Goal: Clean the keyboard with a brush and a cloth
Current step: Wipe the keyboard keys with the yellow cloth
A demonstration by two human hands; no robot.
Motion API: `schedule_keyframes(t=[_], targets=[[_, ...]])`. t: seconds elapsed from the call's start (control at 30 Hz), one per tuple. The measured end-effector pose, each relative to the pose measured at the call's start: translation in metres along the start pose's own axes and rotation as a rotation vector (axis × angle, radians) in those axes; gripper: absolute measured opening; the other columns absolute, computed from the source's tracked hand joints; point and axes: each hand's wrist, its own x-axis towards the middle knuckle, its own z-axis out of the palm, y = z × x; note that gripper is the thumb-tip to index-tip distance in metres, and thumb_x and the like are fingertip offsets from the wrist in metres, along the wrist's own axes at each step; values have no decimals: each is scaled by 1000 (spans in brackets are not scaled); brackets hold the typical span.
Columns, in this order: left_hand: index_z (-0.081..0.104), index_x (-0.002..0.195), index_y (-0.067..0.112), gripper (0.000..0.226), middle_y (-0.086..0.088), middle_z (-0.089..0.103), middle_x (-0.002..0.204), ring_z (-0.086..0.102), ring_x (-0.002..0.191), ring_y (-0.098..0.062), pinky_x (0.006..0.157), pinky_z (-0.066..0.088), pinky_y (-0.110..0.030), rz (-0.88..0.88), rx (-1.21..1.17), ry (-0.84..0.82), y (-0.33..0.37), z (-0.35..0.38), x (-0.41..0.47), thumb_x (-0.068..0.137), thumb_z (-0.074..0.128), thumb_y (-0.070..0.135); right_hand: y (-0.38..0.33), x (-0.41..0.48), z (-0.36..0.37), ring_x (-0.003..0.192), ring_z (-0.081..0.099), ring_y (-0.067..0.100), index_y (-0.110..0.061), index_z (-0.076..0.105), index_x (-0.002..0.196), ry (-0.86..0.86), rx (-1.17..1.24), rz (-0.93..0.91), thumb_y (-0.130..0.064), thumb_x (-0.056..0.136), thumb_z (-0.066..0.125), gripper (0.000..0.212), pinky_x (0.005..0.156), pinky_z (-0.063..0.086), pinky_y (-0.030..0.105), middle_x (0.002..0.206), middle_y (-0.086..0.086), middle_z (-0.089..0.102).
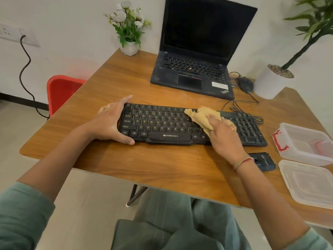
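Note:
A black keyboard (162, 123) lies across the middle of the wooden table (162, 165). My left hand (110, 121) grips its left end, thumb at the front edge and fingers over the back edge. My right hand (223, 136) presses a crumpled tan cloth (201, 115) onto the keys just left of the number pad, fingers curled over the cloth. A small black brush-like object (263, 160) lies on the table in front of the keyboard's right end, partly hidden by my right wrist.
An open black laptop (196, 69) stands behind the keyboard, with a mouse (246, 83) and cables to its right. A clear plastic box (306, 143) and its lid (310, 183) sit at the right edge. Two potted plants stand at the back. A red chair (61, 91) is at left.

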Motion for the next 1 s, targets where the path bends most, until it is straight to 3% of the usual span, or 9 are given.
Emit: schedule_keyframes(t=[0.1,0.2,0.3,0.37,0.53,0.63,0.77,0.9,1.0], targets=[[0,152,35,142,0,26,152,23,140,-25,116,13,-45,-4,8,-3,-1,1,1,35,66,80,-32,-5,16,146,-5,35,-46,17,147,-47,-17,-102,-29,103,29,49,113,-11,54,160,-4,5],[0,150,39,140,0,26,152,24,139,-25,115,14,-45,-8,10,-10,-2,1,1,35,66,80,-72,-13,27,146,-8,36,-49,15,147,-57,1,-265,-32,103,28,49,110,-17,49,161,-4,4],[-3,142,49,132,0,25,153,24,139,-24,115,15,-43,-9,-8,-8,-1,0,0,34,67,79,-81,-18,26,147,0,29,-39,17,150,-27,7,-360,-22,103,30,52,115,-9,41,160,-4,11],[-3,140,49,131,0,26,152,24,139,-24,114,15,-42,-5,-19,-3,-1,-1,0,34,68,79,-67,-19,20,147,9,21,-31,21,150,12,34,-331,-13,100,33,55,117,-1,34,159,-3,17],[-2,145,47,138,-1,27,152,24,139,-25,115,14,-44,2,-20,-7,-2,0,1,31,67,83,3,-8,-4,140,32,26,-18,31,148,82,51,10,-8,97,39,53,114,29,40,155,8,28],[1,149,42,147,0,28,151,25,138,-25,115,14,-44,6,-7,1,-3,0,1,25,59,95,9,1,-6,145,18,29,-21,26,150,30,161,69,-16,100,39,52,117,21,45,158,8,20],[3,152,33,144,-1,28,151,26,138,-26,115,15,-45,6,19,12,-1,1,1,33,66,82,-45,2,13,147,4,28,-31,20,151,-17,143,-110,-24,103,32,50,119,3,50,159,0,14],[-1,146,46,142,-1,28,151,26,138,-25,115,15,-44,-3,-7,-3,0,0,0,28,66,87,-95,-7,23,148,1,22,-24,21,151,-54,104,-373,-19,102,33,50,111,-11,32,159,0,14],[-2,139,50,138,-1,28,151,27,137,-25,114,17,-44,-3,-35,-6,-2,-1,0,26,66,88,-85,-9,18,147,6,20,-22,24,150,-62,72,-398,-13,100,36,53,112,-4,28,159,-1,16]])
